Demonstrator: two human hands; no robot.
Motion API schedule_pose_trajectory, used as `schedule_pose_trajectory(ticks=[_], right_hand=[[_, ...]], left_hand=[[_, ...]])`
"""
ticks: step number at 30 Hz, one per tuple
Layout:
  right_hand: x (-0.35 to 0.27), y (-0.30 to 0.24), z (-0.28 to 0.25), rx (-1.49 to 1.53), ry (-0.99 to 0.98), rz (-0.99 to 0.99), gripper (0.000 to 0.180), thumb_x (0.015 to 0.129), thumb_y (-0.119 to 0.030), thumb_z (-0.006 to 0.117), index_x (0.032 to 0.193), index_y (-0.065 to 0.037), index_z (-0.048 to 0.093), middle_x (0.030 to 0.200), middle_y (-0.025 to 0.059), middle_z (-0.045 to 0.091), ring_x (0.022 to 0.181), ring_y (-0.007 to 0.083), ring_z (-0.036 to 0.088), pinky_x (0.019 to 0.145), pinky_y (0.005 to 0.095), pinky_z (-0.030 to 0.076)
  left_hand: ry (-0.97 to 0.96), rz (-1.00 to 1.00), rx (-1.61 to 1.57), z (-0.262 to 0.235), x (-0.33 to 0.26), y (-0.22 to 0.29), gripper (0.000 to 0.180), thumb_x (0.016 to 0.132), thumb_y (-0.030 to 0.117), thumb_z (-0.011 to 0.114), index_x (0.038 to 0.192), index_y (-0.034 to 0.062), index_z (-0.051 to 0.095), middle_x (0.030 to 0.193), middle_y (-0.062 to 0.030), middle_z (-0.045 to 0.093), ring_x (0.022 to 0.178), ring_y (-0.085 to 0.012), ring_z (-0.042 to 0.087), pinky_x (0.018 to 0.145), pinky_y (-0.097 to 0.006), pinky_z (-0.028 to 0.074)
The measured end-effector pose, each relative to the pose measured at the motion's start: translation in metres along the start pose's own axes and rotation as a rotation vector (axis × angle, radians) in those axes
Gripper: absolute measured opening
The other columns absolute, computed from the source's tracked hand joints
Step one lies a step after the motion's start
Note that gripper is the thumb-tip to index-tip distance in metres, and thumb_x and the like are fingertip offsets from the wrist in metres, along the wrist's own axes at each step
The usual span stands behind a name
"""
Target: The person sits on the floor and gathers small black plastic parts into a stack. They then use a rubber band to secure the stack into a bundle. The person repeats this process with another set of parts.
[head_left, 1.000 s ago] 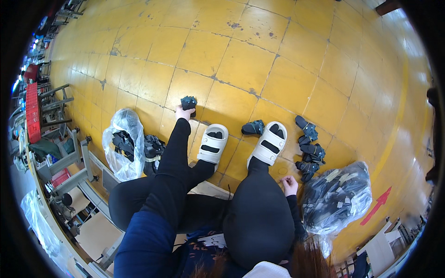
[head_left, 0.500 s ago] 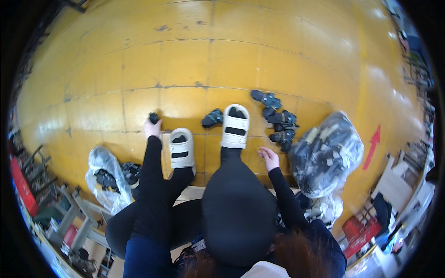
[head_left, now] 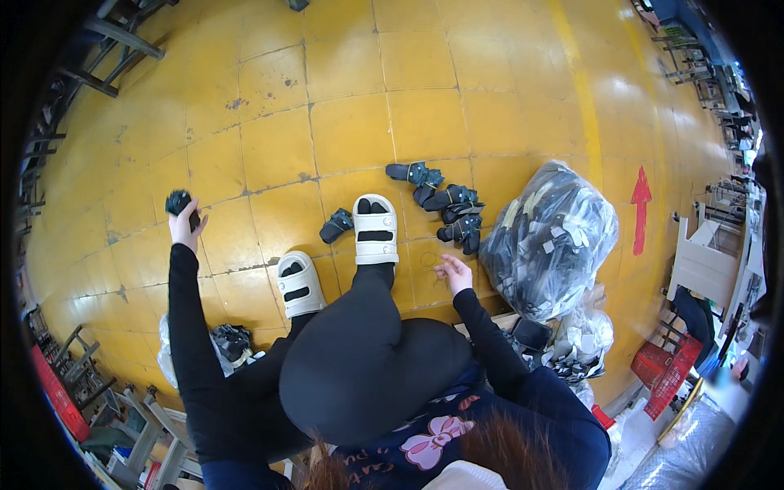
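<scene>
Two see-through bags are on the yellow floor (head_left: 351, 77) in the head view. The big bag (head_left: 555, 237) is over by the right, stuffed with dark and white pieces. The small bag (head_left: 167, 351) is low on the left, partly behind the arm, so I cannot tell what is in it. Dark pieces (head_left: 233, 339) lie just beside it.

The left hand (head_left: 188, 227) has its fingers wrapped around a dark bundle (head_left: 177, 202), well out to the left of the sandals (head_left: 302, 286). I cannot tell if the bundle touches the floor. More dark bundles (head_left: 454, 198) lie in a bunch between the right sandal and the big bag. One lone bundle (head_left: 336, 225) sits just left of that sandal.

The right hand (head_left: 455, 272) has bent fingers near a thin loop (head_left: 429, 260); I cannot tell if they grip it.

Yellow tiles stretch from the bundles toward the floor's far edge. A red arrow (head_left: 641, 211) marks the right side, and stools (head_left: 122, 45) stand at the far left corner.
</scene>
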State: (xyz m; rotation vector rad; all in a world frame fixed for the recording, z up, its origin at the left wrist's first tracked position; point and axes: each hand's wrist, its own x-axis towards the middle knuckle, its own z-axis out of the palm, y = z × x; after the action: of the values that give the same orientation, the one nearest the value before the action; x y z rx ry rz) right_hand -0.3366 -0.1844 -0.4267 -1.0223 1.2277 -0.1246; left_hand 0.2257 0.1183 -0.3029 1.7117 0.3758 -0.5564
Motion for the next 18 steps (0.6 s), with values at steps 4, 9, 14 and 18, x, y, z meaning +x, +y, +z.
schedule_pose_trajectory(ticks=[4, 9, 14, 18], right_hand=[[-0.022, -0.019, 0.008, -0.231, -0.012, -0.149, 0.034, 0.089, 0.001, 0.056, 0.123, 0.006, 0.053, 0.096, 0.0186, 0.068, 0.092, 0.0198, 0.067, 0.081, 0.0262, 0.051], [-0.025, -0.031, -0.002, 0.147, 0.0, -0.173, 0.036, 0.088, 0.003, 0.055, 0.123, 0.009, 0.051, 0.097, 0.0192, 0.068, 0.091, 0.0207, 0.067, 0.083, 0.0279, 0.052], [-0.019, -0.034, -0.009, 0.003, 0.117, -0.207, 0.037, 0.086, 0.006, 0.052, 0.123, 0.009, 0.049, 0.095, 0.0221, 0.066, 0.084, 0.0249, 0.068, 0.079, 0.0325, 0.055], [-0.026, -0.063, -0.01, 0.296, 0.012, -0.229, 0.041, 0.086, 0.003, 0.058, 0.126, 0.005, 0.048, 0.094, 0.0187, 0.067, 0.083, 0.023, 0.067, 0.08, 0.0317, 0.054]], left_hand=[[-0.245, 0.1, 0.328, 0.044, -0.055, 0.089, 0.022, 0.079, 0.009, 0.07, 0.097, 0.0117, 0.056, 0.085, 0.002, 0.056, 0.076, -0.0089, 0.055, 0.065, -0.027, 0.051], [-0.5, 0.184, 0.193, 0.083, -0.151, 0.152, 0.019, 0.083, 0.015, 0.067, 0.099, 0.0093, 0.057, 0.084, 0.0008, 0.057, 0.072, -0.0075, 0.053, 0.057, -0.023, 0.041], [-0.67, 0.129, -0.013, 0.091, -0.263, 0.172, 0.023, 0.089, 0.018, 0.06, 0.108, 0.0101, 0.05, 0.084, -0.001, 0.053, 0.078, -0.01, 0.052, 0.057, -0.022, 0.039], [-0.709, 0.105, 0.019, 0.091, -0.322, 0.175, 0.026, 0.087, 0.016, 0.061, 0.107, 0.008, 0.049, 0.082, -0.0013, 0.05, 0.076, -0.012, 0.05, 0.059, -0.024, 0.04]])
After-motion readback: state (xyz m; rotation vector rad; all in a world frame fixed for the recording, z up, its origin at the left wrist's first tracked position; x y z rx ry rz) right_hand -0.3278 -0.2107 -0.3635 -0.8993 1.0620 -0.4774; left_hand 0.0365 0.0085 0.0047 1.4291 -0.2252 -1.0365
